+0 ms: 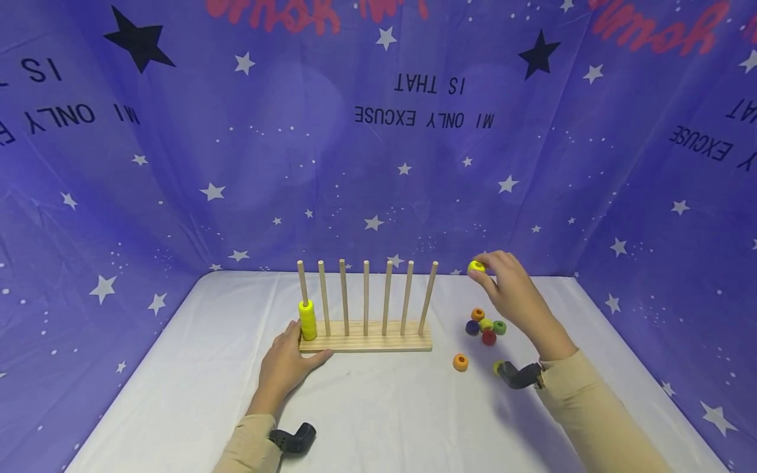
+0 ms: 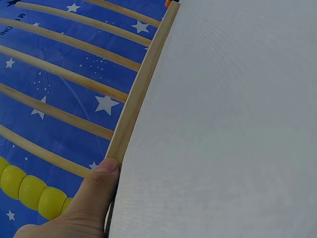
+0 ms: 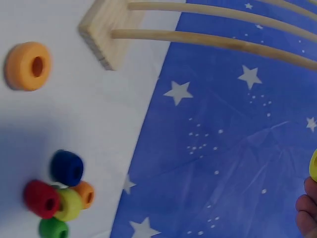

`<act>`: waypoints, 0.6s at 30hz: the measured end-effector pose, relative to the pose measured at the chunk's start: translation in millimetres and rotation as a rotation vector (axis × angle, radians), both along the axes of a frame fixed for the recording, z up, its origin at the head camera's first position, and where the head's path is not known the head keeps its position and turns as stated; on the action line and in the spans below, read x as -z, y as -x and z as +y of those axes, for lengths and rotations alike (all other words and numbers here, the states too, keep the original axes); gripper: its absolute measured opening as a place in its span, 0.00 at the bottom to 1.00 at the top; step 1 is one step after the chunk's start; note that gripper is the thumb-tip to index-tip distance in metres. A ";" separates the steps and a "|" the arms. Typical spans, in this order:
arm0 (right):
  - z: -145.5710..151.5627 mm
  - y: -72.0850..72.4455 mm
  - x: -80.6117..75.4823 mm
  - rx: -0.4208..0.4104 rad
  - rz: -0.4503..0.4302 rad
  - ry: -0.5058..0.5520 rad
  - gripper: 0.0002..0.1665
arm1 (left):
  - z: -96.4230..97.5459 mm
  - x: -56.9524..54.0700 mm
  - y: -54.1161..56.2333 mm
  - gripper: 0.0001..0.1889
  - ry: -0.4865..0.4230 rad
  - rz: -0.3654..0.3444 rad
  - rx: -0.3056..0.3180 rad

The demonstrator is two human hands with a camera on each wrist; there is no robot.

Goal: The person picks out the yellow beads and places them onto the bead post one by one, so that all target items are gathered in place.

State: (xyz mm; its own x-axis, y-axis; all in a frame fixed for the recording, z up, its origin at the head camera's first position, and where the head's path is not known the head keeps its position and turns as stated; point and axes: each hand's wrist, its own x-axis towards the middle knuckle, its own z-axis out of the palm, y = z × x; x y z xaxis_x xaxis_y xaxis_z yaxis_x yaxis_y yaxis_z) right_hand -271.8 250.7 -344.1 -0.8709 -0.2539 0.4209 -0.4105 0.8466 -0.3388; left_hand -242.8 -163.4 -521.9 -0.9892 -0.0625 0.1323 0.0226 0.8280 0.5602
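Observation:
A wooden peg stand (image 1: 367, 345) with several upright pegs stands on the white table. On its leftmost peg sits a stack of yellow beads (image 1: 307, 320), also visible in the left wrist view. My left hand (image 1: 286, 364) grips the left end of the base, its thumb (image 2: 94, 191) along the front edge; the other fingers are partly hidden behind it. Up to the right of the stand, my right hand (image 1: 511, 289) pinches a yellow bead (image 1: 476, 267) between thumb and fingers, apart from any peg. At the right wrist view's edge, that bead (image 3: 313, 166) is only partly visible.
Below my right hand lie loose beads: an orange (image 1: 478, 315), a blue (image 1: 472, 328), a yellow (image 1: 486, 325), a green (image 1: 499, 327) and a red one (image 1: 489, 337). Another orange bead (image 1: 460, 362) lies nearer. A starry purple cloth (image 1: 378, 184) walls the table behind and at both sides.

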 end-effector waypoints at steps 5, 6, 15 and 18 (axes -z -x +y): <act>-11.9 4.1 -14.4 -0.009 0.037 -0.001 0.23 | -0.1 -0.4 -0.5 0.56 0.000 0.003 0.003; -14.3 5.0 -17.1 -0.014 0.046 -0.002 0.23 | -0.2 -0.5 -0.7 0.56 0.001 0.002 0.003; -36.6 11.5 -35.5 -0.050 0.059 0.010 0.22 | -0.7 0.7 -0.4 0.57 0.001 0.017 0.001; -45.2 13.7 -39.7 -0.076 0.074 0.017 0.22 | -1.1 0.0 -0.2 0.57 0.001 0.020 0.000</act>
